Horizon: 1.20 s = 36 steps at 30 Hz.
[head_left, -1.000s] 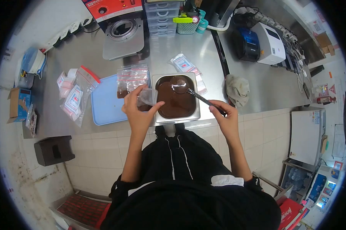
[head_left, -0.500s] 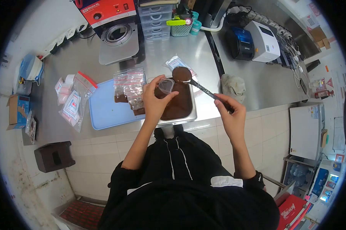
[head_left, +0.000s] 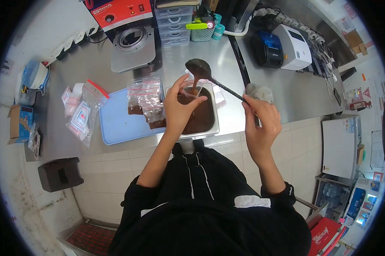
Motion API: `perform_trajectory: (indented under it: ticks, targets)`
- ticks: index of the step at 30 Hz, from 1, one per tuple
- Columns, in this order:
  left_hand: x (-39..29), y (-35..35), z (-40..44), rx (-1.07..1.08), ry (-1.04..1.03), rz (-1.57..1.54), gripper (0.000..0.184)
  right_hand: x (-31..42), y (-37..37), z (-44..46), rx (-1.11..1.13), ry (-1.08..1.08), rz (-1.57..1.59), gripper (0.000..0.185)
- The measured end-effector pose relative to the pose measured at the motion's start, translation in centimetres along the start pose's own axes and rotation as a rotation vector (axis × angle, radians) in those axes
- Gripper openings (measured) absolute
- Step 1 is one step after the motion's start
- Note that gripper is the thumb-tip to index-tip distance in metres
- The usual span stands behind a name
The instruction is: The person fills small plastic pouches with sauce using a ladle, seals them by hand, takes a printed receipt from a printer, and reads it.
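My left hand (head_left: 178,105) grips a small clear plastic cup (head_left: 193,90) above the metal pan (head_left: 216,123). Brown sauce (head_left: 201,117) fills part of that pan. In my right hand (head_left: 260,121) is the dark handle of a ladle (head_left: 198,69); its bowl is tilted over the cup, and a brown stream runs down from it into the cup. Left of the pan, zip bags (head_left: 149,98) with brown contents lie on a blue tray (head_left: 120,123).
A bag of white packets (head_left: 81,113) lies left of the tray. Behind stand a red machine (head_left: 122,15) and stacked drawers (head_left: 173,25). To the right are a crumpled cloth (head_left: 259,92) and a white printer (head_left: 292,47).
My left hand and the cup have moved right, over the pan. The ladle has risen out of the pan with sauce and tipped, and sauce now pours into the cup.
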<state>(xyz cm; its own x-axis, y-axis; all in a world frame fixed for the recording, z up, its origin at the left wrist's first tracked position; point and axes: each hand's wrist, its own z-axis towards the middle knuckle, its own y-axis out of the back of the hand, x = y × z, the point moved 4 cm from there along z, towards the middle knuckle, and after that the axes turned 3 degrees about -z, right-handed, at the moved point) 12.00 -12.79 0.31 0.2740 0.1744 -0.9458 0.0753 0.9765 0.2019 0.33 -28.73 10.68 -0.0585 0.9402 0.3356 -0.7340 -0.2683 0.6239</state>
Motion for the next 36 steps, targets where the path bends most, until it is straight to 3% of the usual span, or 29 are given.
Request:
perform_trajectory:
  ticks: [3,9,11,12,14,15,17,20,21,24,26,27,29,31,34,36]
  targets:
    - [0.1,-0.3,-0.2,-0.013,0.012,-0.108,0.075,-0.1,-0.3,-0.4,-0.061,0.050,0.020,0.019]
    - [0.6,-0.3,0.1,-0.023,-0.002,-0.103,0.077,-0.9,-1.9,-1.7,0.046,0.015,-0.003,0.020]
    - [0.7,-0.3,0.2,-0.030,-0.012,-0.122,0.076,-1.8,-2.5,-1.8,0.116,-0.214,0.232,0.019]
    - [0.3,-0.3,0.2,-0.011,-0.002,-0.116,0.076,-1.9,-2.7,-1.9,0.115,-0.212,0.233,0.019]
    - [0.0,-0.2,0.3,0.005,0.007,-0.109,0.076,-2.9,-3.6,-2.3,0.180,-0.487,0.522,0.018]
    - [-0.1,-0.3,0.3,0.007,0.016,-0.132,0.075,-3.0,-3.6,-2.2,0.182,-0.485,0.524,0.018]
    - [0.0,-0.4,0.1,0.004,0.027,-0.153,0.075,-3.7,-4.4,-2.7,0.341,-0.760,0.723,0.018]
    - [0.3,-0.1,-0.1,-0.055,0.040,-0.210,0.072,-5.3,-5.6,-4.4,0.379,-0.887,0.732,0.019]
    - [-0.1,0.3,-0.3,-0.064,0.063,-0.199,0.072,-6.1,-6.5,-5.4,0.383,-0.881,0.736,0.019]
    - [-0.6,0.9,-0.8,-0.072,0.074,-0.181,0.071,-6.6,-8.1,-7.4,0.629,-0.608,0.159,0.019]
    - [-1.0,1.3,-1.2,-0.070,0.066,-0.168,0.071,-5.4,-9.5,-8.1,0.464,-0.203,0.245,0.022]
    - [-1.5,1.4,-1.4,-0.055,0.060,-0.175,0.070,-4.0,-9.5,-7.2,0.464,-0.202,0.249,0.022]
    - [-2.6,1.5,-1.8,-0.036,0.056,-0.180,0.069,0.2,-8.0,-3.7,0.249,-0.080,0.447,0.029]
    - [-3.2,0.6,-2.5,0.054,0.220,-0.496,0.070,2.2,-8.0,-2.8,0.175,-0.088,0.483,0.031]
    - [-4.7,0.4,-3.4,0.065,0.221,-0.674,0.068,3.2,-8.0,-2.1,0.091,-0.119,0.552,0.028]
    - [-4.8,0.8,-3.3,0.047,0.145,-0.769,0.058,3.0,-8.2,-1.8,0.089,-0.339,0.834,0.018]
